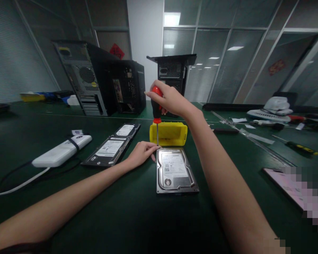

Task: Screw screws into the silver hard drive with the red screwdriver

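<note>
A silver hard drive (175,169) with a white label lies flat on the dark green table, in front of me. My right hand (166,97) is wrapped round the red and black handle of a screwdriver (157,111), held upright. The screwdriver's tip meets the far left corner of the drive. My left hand (143,153) lies at that same corner, its fingertips pinched close around the tip; whatever they hold there is too small to make out. Just behind the drive sits a yellow plastic bin (169,134).
Two more hard drives (110,148) lie to the left, beside a white power strip (62,151) with a cable. Black computer cases (100,77) stand at the back. On the right are a phone (286,187), another screwdriver (299,147) and a white cap-like item (275,107).
</note>
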Motion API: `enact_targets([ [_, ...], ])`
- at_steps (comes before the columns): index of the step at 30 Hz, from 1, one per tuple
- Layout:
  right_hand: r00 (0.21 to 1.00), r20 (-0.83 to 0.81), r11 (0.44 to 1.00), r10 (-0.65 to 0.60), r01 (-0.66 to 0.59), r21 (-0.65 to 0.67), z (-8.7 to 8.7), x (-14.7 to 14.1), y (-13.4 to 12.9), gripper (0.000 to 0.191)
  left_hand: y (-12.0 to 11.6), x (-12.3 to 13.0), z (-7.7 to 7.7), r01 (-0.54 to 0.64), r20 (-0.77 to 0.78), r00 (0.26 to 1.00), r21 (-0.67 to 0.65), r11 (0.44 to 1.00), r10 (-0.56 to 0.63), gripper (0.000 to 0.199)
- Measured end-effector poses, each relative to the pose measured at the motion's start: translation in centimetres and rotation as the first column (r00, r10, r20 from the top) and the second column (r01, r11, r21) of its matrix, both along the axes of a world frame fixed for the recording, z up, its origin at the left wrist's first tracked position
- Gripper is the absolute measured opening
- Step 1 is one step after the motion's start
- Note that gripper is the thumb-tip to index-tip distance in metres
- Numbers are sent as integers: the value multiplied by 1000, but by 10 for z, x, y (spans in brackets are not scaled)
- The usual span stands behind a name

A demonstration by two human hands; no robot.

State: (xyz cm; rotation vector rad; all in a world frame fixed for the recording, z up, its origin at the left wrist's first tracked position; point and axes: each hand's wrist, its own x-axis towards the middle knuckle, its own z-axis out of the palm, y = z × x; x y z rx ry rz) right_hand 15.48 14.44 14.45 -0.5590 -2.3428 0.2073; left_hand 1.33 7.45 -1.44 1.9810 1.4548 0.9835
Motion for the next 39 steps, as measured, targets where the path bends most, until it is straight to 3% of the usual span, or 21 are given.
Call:
enact_targets([
  [11,999,-23,999,27,-28,-35,-1,-1,1,26,-1,4,2,-47,167,984,-129,990,69,58],
  [17,998,-31,995,51,-53,-80,-2,0,4,27,0,4,-1,-47,238,968,-149,988,82,61],
  [28,997,-79,991,14,-24,-129,-5,-1,8,32,2,3,-1,-36,250,966,-144,989,71,62],
  [39,996,-58,996,68,-70,-47,-5,-2,4,27,3,2,-3,-50,236,968,-154,987,86,61],
])
